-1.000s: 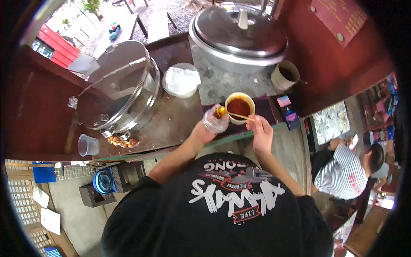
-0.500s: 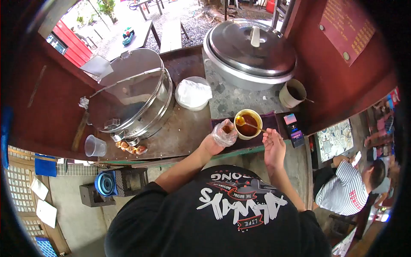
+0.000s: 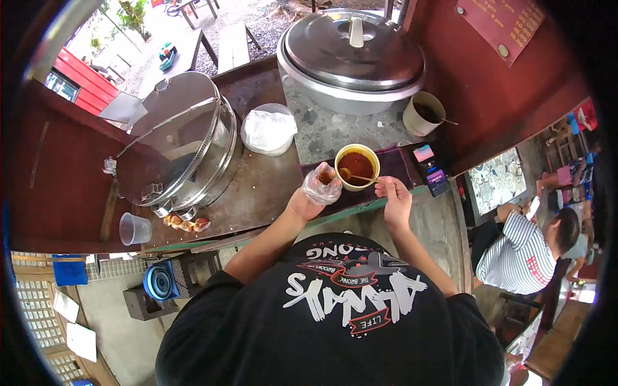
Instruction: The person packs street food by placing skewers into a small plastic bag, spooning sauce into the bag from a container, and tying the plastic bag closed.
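Observation:
My left hand (image 3: 308, 201) holds a small clear plastic bag (image 3: 322, 186) with dark sauce inside, its mouth turned up. Just right of it stands a cream tub (image 3: 356, 186) of reddish-brown sauce (image 3: 358, 165). My right hand (image 3: 394, 194) pinches the handle of a spoon (image 3: 362, 177), whose bowl sits in the sauce at the tub's left side. The tub rests on a dark cloth (image 3: 394, 164) near the counter's front edge.
A large lidded pot (image 3: 354, 58) stands behind, and a glass-topped steamer (image 3: 183, 141) to the left. Nearby are a white-covered bowl (image 3: 269, 130), a second tub (image 3: 421, 116), a phone (image 3: 431, 170), small filled bags (image 3: 187, 224) and a plastic cup (image 3: 135, 229). A person (image 3: 521, 251) sits at right.
The spoon moved from over the bag to the tub, and its bowl has since lowered into the sauce. My left hand still holds the bag. The view has shifted slightly.

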The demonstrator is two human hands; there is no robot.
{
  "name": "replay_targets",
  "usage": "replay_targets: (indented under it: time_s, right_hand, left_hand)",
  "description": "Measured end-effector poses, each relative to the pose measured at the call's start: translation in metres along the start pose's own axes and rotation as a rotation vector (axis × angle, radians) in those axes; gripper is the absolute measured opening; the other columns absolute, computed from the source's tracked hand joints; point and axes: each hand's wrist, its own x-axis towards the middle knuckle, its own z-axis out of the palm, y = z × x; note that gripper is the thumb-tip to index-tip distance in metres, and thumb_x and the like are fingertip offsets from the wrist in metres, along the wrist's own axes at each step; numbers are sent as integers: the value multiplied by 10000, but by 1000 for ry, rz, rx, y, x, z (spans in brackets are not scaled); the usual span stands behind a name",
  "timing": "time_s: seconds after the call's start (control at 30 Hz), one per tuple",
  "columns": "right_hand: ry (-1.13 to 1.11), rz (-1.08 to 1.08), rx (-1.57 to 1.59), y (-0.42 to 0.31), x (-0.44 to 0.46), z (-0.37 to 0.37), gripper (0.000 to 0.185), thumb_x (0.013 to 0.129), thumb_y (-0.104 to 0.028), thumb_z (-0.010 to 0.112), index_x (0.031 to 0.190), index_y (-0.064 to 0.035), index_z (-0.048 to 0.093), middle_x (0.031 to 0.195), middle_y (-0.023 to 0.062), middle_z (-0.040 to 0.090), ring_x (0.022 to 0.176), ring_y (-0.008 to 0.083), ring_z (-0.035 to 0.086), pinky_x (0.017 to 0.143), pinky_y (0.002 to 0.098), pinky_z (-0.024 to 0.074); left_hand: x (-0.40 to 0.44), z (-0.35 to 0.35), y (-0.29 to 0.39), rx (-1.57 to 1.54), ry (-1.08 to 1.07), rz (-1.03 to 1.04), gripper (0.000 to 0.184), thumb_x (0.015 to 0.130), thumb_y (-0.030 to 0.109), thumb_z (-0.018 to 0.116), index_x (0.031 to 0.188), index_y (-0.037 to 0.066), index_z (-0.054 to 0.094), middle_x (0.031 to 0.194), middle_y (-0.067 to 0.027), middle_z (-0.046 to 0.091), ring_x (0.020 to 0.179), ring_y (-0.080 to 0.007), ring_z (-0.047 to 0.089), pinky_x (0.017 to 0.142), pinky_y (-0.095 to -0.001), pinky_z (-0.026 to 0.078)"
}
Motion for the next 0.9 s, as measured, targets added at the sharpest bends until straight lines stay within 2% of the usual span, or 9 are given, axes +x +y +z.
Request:
replay_targets:
  time_s: [0.1,0.23,0.33,0.53,0.7,0.8,0.9]
  right_hand:
    - [39,79,161,4,2,-2,298,992,-234,500,994,23,651,824,66,652,712,115,582,692,252,481]
    - [93,176,349,6,6,-6,287,985,-232,522,988,28,643,824,64,647,708,120,580,694,251,492]
    - [92,162,383,10,8,-9,272,982,-222,529,983,27,639,829,70,652,711,119,586,700,249,498]
    - [103,116,370,1,7,-7,262,982,-210,529,981,29,637,840,79,657,724,121,595,708,249,500]
    - [2,53,356,-17,-3,5,276,987,-216,518,1002,31,640,835,78,658,728,116,590,717,247,491]
    - [-53,6,225,-26,-12,15,283,995,-216,501,1004,28,644,834,74,656,734,109,583,722,244,482]
    - [-112,-97,109,-32,-19,22,292,1001,-214,487,992,28,650,830,65,657,740,105,581,721,245,478]
  left_hand:
    - [0,-7,0,24,-37,25,341,924,241,543,1256,188,596,1151,-50,610,1074,-292,579,880,-434,484]
    - [0,-11,0,-31,1,-5,342,916,251,555,1247,179,599,1157,-50,606,1069,-290,578,867,-433,484]
    - [1,-9,0,-29,11,4,348,908,248,567,1248,176,599,1150,-52,608,1057,-291,581,851,-433,486]
    - [1,-10,-1,-18,24,17,346,912,246,568,1250,178,594,1144,-53,611,1049,-293,582,839,-434,487]
    - [-1,-16,-2,-81,35,0,391,903,260,591,1285,187,558,1185,-63,593,1090,-300,572,869,-444,486]
    - [-5,-6,-5,-2,186,51,460,885,269,622,1324,193,511,1219,-76,575,1099,-301,572,884,-452,484]
    - [-7,-11,-4,-57,139,27,334,977,252,489,1305,203,524,1230,-108,548,1090,-300,565,924,-453,483]
